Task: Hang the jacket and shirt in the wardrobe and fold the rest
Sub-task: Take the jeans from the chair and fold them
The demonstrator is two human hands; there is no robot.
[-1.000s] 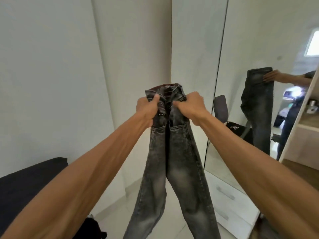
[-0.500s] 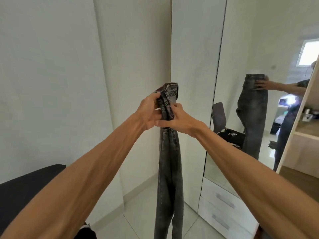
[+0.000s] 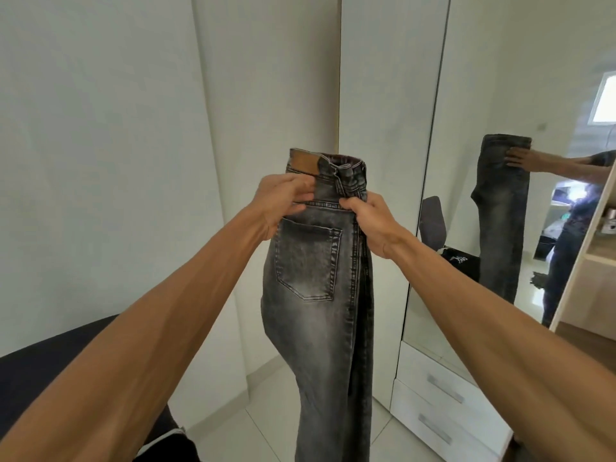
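arms: I see both stretched forward and raised | left hand [image 3: 283, 198]: fingers curled, pinching the waistband [image 3: 343, 170] at its left edge | right hand [image 3: 370, 218]: fingers closed round the right edge just below | jeans [image 3: 320, 311]: hang folded lengthwise between the hands, back pocket [image 3: 306, 261] toward me | tan patch [image 3: 302, 162]: I cannot read any writing

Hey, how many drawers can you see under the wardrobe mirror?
2. The upper drawer sits right below the mirror; the lower drawer is directly beneath it, by the floor. The right arm may hide more.
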